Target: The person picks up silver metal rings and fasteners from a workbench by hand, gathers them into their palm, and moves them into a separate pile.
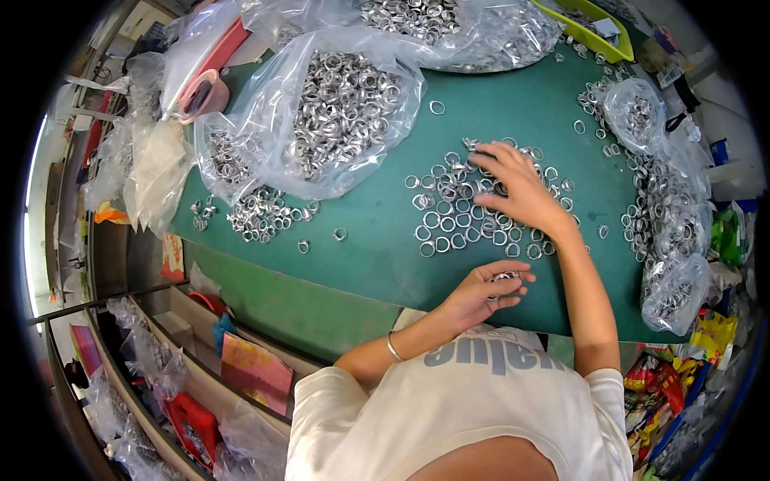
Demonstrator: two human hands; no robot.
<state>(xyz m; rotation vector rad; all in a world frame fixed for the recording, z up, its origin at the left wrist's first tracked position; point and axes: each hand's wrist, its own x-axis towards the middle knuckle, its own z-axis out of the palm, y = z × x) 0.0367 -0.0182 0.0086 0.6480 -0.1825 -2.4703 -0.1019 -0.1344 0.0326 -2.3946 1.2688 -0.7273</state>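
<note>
Silver metal rings (459, 220) lie spread in a loose patch on the green table (361, 216) in front of me. My right hand (513, 180) reaches over the patch, fingers apart and fingertips at the rings along its far side. Nothing shows gripped in it, though what lies under the palm is hidden. Closer to my body, at the table's near edge, my left hand (481, 295) curls palm up around a few small rings (505, 276). The fingers partly cover these rings. A bangle circles my left wrist.
Clear plastic bags of rings (345, 112) stand at the far left and far middle. Another row of bagged and loose rings (666, 200) runs along the right edge. A yellow-green tray (589, 28) sits far right, a pink tape roll (204, 96) far left. Open drawers (184, 337) lie lower left.
</note>
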